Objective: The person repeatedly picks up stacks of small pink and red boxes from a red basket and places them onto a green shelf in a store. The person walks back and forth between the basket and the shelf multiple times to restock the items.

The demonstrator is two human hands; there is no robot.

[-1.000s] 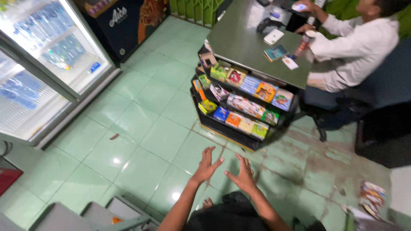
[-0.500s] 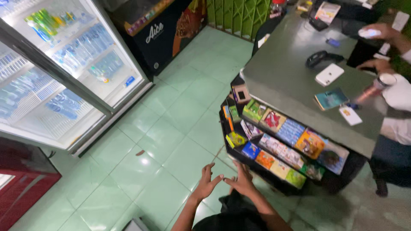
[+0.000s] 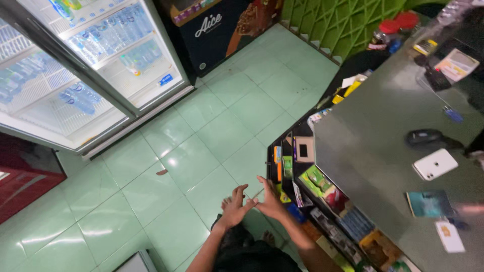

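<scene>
Both hands out in front, low over the green floor (image 3: 151, 166): left hand (image 3: 233, 209) and right hand (image 3: 269, 201) touching at the fingertips, fingers spread apart, clamped on nothing that can be made out. Nothing picked up yet; nearest goods untouched, packets on the rack (image 3: 302, 186) just beside the right hand, under the grey counter (image 3: 373, 151). Small, bright, upright packets, blurred.

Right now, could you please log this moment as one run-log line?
left hand: open, empty | right hand: open, empty, fingertips meeting left | below: green tiled floor | right: snack rack
</scene>
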